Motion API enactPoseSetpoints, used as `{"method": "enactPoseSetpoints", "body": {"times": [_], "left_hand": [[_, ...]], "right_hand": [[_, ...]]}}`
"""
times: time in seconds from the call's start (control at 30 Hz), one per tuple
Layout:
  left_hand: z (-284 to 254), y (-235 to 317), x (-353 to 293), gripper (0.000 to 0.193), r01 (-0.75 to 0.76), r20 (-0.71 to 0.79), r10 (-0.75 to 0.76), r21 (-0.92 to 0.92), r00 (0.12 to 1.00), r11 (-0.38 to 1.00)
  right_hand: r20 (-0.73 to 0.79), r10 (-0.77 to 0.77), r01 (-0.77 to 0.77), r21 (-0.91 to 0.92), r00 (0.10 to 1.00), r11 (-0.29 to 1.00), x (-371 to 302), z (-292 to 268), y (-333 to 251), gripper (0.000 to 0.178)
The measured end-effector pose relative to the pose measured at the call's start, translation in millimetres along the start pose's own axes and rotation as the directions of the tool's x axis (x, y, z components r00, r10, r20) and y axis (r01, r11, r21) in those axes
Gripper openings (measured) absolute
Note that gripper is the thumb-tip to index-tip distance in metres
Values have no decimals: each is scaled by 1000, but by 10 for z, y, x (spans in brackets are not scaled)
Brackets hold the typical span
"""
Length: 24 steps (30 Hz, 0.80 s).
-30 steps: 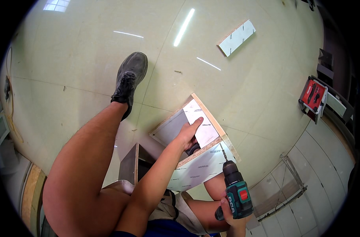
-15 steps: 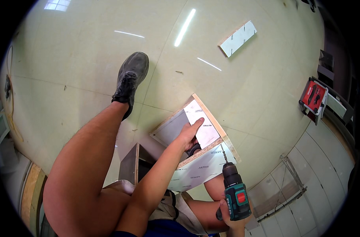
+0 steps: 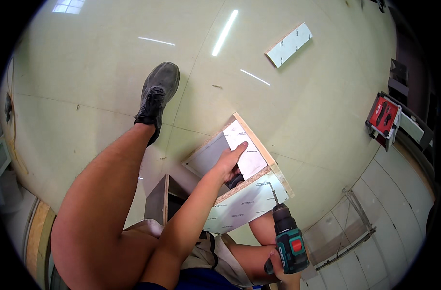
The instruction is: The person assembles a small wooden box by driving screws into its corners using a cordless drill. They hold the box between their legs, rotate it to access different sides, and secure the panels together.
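My right hand point(image 3: 279, 267) is wrapped round the grip of a green and black cordless drill point(image 3: 290, 246). A long drill bit point(image 3: 274, 194) points up from its chuck, its tip over the white side panel near the corner of a small open box point(image 3: 244, 198). Whether the tip touches the panel I cannot tell. My left hand point(image 3: 230, 162) grips a white film-covered board point(image 3: 249, 153) inside the box, thumb on top and fingers hidden beneath it. A pale wooden strip point(image 3: 265, 151) runs along the box's right edge.
A dark box-like piece point(image 3: 156, 200) stands beside my left forearm. Farther off lies a loose white board point(image 3: 290, 45) on the tiled floor point(image 3: 109, 72). A red tool case point(image 3: 383, 117) and a metal frame point(image 3: 348, 232) are on the right. Screws point(image 3: 217, 86) lie about.
The drill has drawn back slightly toward me, its bit tip now lower on the side panel. My left hand keeps its hold on the board.
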State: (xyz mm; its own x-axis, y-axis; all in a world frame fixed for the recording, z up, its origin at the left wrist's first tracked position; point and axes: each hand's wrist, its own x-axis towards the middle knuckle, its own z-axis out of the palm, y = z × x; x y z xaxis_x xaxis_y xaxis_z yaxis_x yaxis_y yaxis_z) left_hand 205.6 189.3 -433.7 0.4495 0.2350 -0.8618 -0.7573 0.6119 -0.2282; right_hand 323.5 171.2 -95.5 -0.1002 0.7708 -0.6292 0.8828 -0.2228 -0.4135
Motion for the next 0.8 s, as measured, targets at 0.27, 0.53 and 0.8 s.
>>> {"method": "enactPoseSetpoints", "body": {"times": [0.27,0.53,0.8], "left_hand": [[41,32,-44,45,-6,-4,6,-5,1000,1000],[-2,7,11,45,-26,6,26,-17,1000,1000],[8,-6,24,47,-28,10,28,-41,1000,999]], "right_hand": [[122,-2,9,-54,993,998,-51,13,146,43],[33,-35,39,-130,999,991,198,0,-144,32],[41,-30,35,-124,999,992,206,17,-96,32]]}}
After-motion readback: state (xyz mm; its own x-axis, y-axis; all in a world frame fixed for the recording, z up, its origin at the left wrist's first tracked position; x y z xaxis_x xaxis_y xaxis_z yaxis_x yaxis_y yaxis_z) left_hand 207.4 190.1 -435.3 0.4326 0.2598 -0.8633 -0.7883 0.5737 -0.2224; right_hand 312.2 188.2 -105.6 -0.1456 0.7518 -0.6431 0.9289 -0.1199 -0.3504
